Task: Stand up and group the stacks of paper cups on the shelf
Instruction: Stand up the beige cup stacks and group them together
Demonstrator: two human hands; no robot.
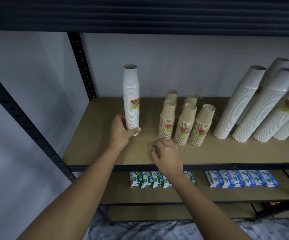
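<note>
I see the left hand (121, 130) reaching forward, wrapped around the base of a tall white cup stack (131, 99), thumb across its front. That stack stands upright on the shelf (91, 146), left of centre. The right hand (166, 153) rests near the shelf's front edge, fingers curled and holding nothing that I can make out. Just beyond it stand five brown cup stacks (183, 122). More white cup stacks (261, 104) are grouped at the far right.
</note>
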